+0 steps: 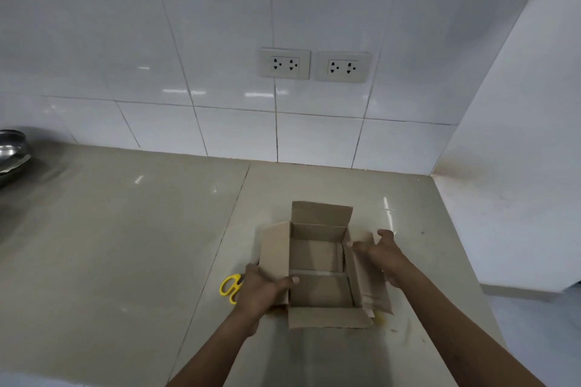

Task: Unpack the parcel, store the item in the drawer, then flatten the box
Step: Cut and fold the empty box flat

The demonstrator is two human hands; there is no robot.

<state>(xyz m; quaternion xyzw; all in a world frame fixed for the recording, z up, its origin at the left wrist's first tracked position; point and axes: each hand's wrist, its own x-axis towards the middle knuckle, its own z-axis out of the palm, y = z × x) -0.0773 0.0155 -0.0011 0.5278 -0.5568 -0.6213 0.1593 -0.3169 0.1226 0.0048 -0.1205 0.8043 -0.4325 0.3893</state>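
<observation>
Low in the frame's centre, an open brown cardboard box (314, 261) is being steadied on the beige counter (125, 229). Its left flap (276, 254) is being gripped by the left hand (261, 289) and its right flap (371, 289) by the right hand (382, 256), probably so that both are being kept spread.

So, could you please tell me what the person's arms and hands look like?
The left hand and right hand are bare: no gloves, and no ring or watch shows. Both forearms are uncovered, with no sleeve in view.

Head camera looks forward and down, close above cardboard box (317, 291).
</observation>
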